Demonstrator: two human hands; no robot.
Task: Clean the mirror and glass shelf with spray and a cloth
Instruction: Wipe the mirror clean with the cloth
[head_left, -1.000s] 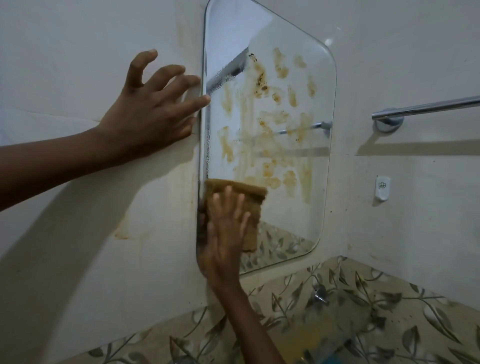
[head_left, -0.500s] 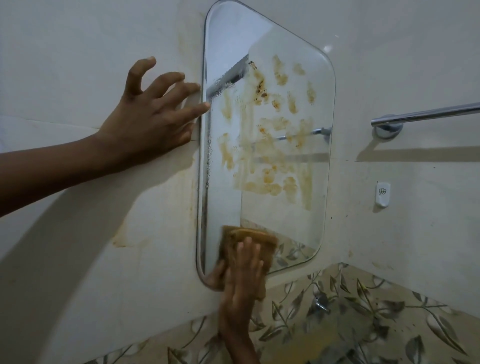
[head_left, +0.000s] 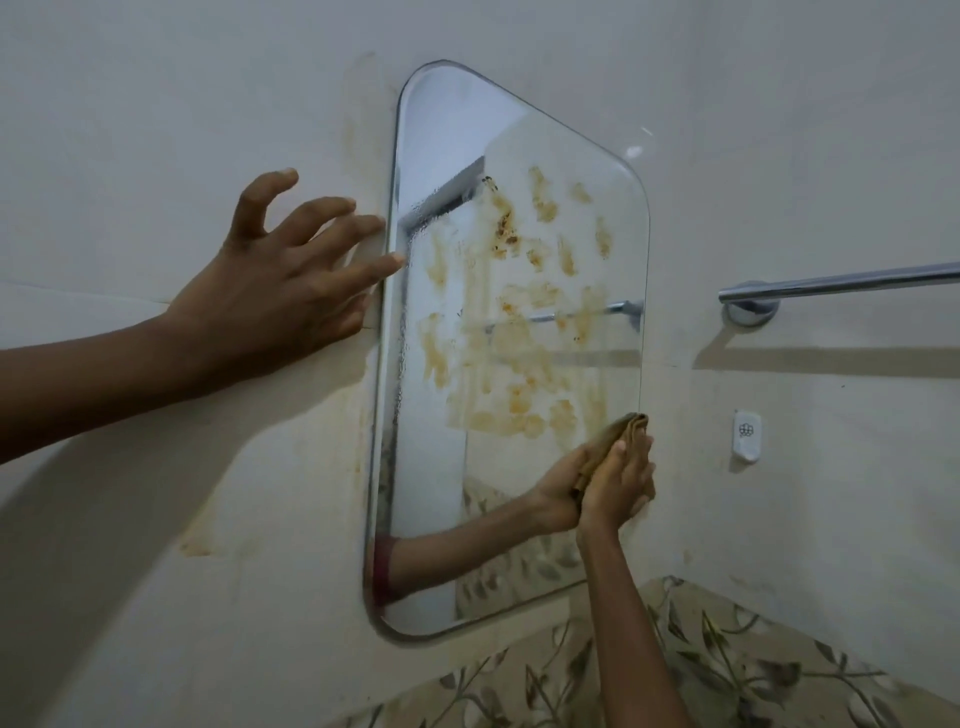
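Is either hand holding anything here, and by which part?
The right hand presses the brown cloth flat-handed against the mirror, covering the cloth's lower part. The left hand holds nothing and rests on the wall.

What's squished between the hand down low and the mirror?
A brown cloth. The right hand presses it flat against the mirror near its right edge, just below the orange smears. The head view shows it.
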